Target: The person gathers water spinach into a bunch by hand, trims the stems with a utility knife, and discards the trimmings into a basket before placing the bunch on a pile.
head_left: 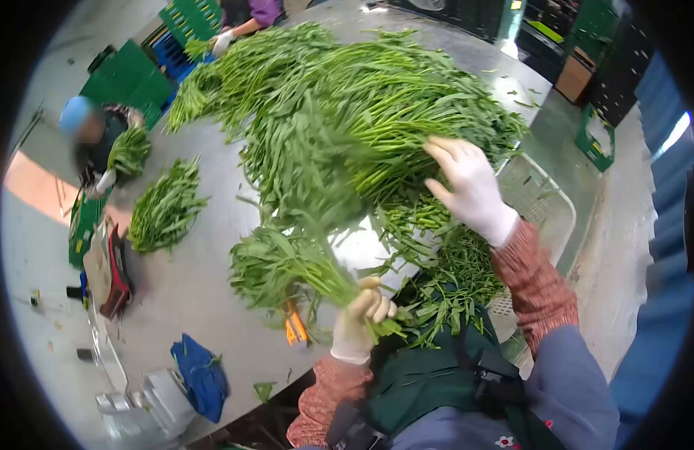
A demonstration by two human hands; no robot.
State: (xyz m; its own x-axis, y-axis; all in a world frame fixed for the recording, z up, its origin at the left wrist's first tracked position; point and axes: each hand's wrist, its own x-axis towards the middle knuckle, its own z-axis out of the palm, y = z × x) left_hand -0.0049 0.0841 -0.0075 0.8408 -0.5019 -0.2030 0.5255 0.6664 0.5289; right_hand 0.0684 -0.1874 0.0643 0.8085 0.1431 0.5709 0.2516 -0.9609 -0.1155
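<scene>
My left hand [356,324], in a white glove, is closed around the stems of a bunch of leafy greens [283,262], leaves pointing away to the left. My gloved right hand [467,187] is at the near right side of a large heap of long-stemmed greens [392,97], thumb and fingers apart, fingertips right at the stems. Motion blurs some leaves between the heap and the held bunch. An orange utility knife [295,328] lies on the metal table just left of my left hand. Loose leaves and stem scraps [459,281] lie beneath my right forearm.
A white plastic basket [553,196] stands at the table's right edge. A separate bunch of greens [167,206], a blue cloth [202,379] and a red-and-black item [117,274] lie to the left. Two co-workers handle greens across the table, one wearing a blue cap [77,114].
</scene>
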